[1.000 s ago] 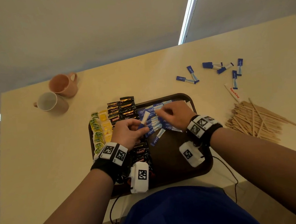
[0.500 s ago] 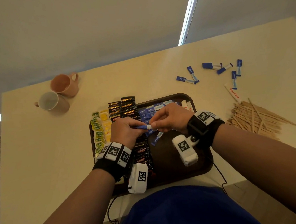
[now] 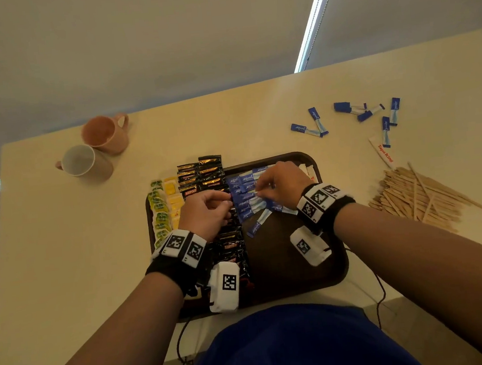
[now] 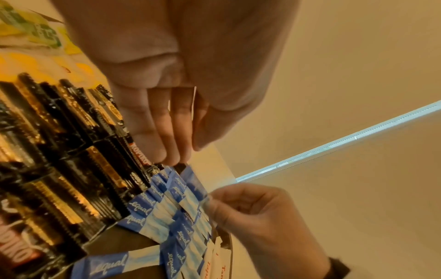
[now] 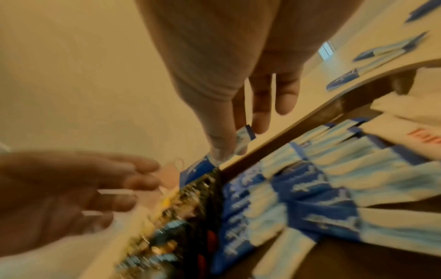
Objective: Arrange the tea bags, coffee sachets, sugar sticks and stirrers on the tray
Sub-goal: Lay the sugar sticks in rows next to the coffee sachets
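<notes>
Meanwhile, Sugar Sticks Fill the Tray

From the head view, your left hand (image 3: 207, 212) and right hand (image 3: 281, 183) hover over the tray (image 3: 335, 273) on the desk (image 3: 63, 243). Right wrist view: your right hand pinches one sugar stick (image 5: 243, 138). Left wrist view: left fingers (image 4: 167, 122) loosely curled, empty.

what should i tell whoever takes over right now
Right hand pinches a blue sugar stick over the sugar row. Left hand hovers beside it with fingers curled; a grip on anything cannot be told.
Done: tea bags, coffee sachets and most sugar sit in rows on the tray.
Left: loose sugar sticks and stirrers lie on the table; one stick on the tray lies askew.
</notes>
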### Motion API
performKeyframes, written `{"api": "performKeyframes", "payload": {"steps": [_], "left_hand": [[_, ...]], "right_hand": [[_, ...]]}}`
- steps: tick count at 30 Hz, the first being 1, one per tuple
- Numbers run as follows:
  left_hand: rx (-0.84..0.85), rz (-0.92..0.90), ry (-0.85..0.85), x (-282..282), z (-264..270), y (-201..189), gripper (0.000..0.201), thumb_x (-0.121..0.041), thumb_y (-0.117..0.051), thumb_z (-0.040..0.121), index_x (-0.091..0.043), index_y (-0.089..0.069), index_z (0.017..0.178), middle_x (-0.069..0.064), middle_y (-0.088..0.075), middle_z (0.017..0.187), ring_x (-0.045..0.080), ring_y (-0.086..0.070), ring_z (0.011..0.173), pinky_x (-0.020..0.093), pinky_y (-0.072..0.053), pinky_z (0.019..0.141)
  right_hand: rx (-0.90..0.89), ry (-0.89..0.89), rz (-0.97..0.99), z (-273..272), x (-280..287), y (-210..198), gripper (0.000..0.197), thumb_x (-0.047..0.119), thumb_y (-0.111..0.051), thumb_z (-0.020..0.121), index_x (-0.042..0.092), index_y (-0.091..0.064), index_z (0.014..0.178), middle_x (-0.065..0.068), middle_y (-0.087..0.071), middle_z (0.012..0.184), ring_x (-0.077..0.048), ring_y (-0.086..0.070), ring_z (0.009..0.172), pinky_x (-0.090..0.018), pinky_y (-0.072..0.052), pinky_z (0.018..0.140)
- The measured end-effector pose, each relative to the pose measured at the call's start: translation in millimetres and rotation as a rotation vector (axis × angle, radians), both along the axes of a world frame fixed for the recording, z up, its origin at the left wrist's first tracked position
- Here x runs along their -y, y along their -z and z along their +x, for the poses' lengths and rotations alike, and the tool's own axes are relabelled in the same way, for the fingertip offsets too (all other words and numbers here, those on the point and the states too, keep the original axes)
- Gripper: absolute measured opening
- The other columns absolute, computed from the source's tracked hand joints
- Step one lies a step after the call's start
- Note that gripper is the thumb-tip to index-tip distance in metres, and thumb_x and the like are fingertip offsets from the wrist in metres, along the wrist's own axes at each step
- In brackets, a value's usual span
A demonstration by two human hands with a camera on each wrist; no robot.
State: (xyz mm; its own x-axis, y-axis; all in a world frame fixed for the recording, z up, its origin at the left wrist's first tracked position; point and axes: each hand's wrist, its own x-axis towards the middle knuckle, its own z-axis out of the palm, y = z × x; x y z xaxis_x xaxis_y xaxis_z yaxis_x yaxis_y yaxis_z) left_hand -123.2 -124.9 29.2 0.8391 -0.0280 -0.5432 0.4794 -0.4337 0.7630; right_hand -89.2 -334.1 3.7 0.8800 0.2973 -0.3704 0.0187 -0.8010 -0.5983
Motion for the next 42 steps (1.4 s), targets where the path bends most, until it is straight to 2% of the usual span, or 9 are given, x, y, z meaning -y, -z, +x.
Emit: {"api": "performKeyframes", "payload": {"steps": [2,5,11,15,20,29,32,38,42], "left_hand": [[0.009,0.020,-0.006,-4,-1,1,0.012,-0.007,-0.063,0.095,-0.017,-0.071,0.096,0.006,-0.075,0.089,0.021,-0.073,0.081,0.035,-0.062,0.073],[0.006,0.027,0.012,-8,-3,1,0.014,-0.008,-0.063,0.095,-0.019,-0.071,0.095,0.002,-0.075,0.088,0.018,-0.072,0.079,0.035,-0.062,0.073],[0.015,0.022,0.020,-12,-3,2,0.016,-0.009,-0.063,0.095,-0.022,-0.071,0.094,-0.001,-0.076,0.088,0.015,-0.072,0.078,0.034,-0.061,0.073],[0.025,0.017,0.024,-13,-3,3,0.017,-0.009,-0.062,0.096,-0.023,-0.070,0.094,-0.003,-0.075,0.089,0.009,-0.071,0.074,0.031,-0.060,0.070],[0.022,0.019,0.023,-14,-6,1,0.016,-0.008,-0.061,0.096,-0.020,-0.072,0.095,-0.002,-0.075,0.088,0.008,-0.070,0.072,0.027,-0.059,0.067],[0.003,0.017,0.040,-8,-9,2,0.015,-0.009,-0.061,0.096,-0.020,-0.071,0.097,-0.003,-0.075,0.089,0.013,-0.072,0.077,0.025,-0.058,0.066],[-0.001,0.002,0.069,7,-3,2,0.016,-0.009,-0.061,0.096,-0.022,-0.071,0.095,-0.002,-0.075,0.089,0.014,-0.072,0.076,0.027,-0.057,0.066],[-0.021,-0.016,0.134,42,12,0,0.014,-0.010,-0.061,0.097,-0.020,-0.071,0.096,-0.002,-0.075,0.088,0.014,-0.073,0.078,0.025,-0.056,0.067],[-0.022,-0.017,0.130,55,20,1,0.016,-0.008,-0.060,0.097,-0.020,-0.071,0.094,-0.001,-0.075,0.088,0.013,-0.072,0.076,0.021,-0.054,0.063]], "right_hand": [[0.017,-0.081,-0.167,3,-1,9,0.014,0.030,-0.070,0.090,0.023,-0.076,0.100,0.002,-0.070,0.102,-0.015,-0.058,0.101,-0.036,-0.050,0.092],[0.058,-0.202,-0.303,3,-11,18,0.018,0.036,-0.067,0.091,0.025,-0.075,0.104,0.001,-0.064,0.107,-0.021,-0.047,0.110,-0.036,-0.044,0.092],[0.167,-0.284,-0.289,-9,-14,30,0.019,0.031,-0.066,0.091,0.021,-0.069,0.107,-0.001,-0.060,0.110,-0.021,-0.047,0.108,-0.035,-0.041,0.093],[0.119,-0.496,-0.271,-21,-11,31,0.020,0.037,-0.066,0.090,0.026,-0.072,0.105,0.003,-0.059,0.105,-0.018,-0.046,0.105,-0.033,-0.040,0.091],[0.131,-0.528,-0.291,-25,-15,35,0.022,0.035,-0.061,0.093,0.021,-0.073,0.105,0.000,-0.061,0.105,-0.020,-0.048,0.105,-0.034,-0.041,0.092],[0.166,-0.366,-0.229,-25,-4,31,0.022,0.031,-0.059,0.096,0.014,-0.071,0.102,-0.002,-0.063,0.101,-0.019,-0.052,0.101,-0.033,-0.044,0.088],[0.146,-0.151,-0.171,-16,29,20,0.021,0.033,-0.061,0.095,0.014,-0.070,0.093,0.003,-0.058,0.089,-0.012,-0.049,0.088,-0.028,-0.040,0.077],[0.135,0.228,-0.371,39,123,19,0.027,0.035,-0.061,0.095,0.011,-0.071,0.100,-0.006,-0.067,0.093,-0.017,-0.055,0.082,-0.030,-0.046,0.078],[0.011,0.317,-0.457,89,144,33,0.036,0.038,-0.061,0.094,0.006,-0.066,0.110,-0.010,-0.065,0.102,-0.022,-0.056,0.087,-0.031,-0.044,0.075]]}}
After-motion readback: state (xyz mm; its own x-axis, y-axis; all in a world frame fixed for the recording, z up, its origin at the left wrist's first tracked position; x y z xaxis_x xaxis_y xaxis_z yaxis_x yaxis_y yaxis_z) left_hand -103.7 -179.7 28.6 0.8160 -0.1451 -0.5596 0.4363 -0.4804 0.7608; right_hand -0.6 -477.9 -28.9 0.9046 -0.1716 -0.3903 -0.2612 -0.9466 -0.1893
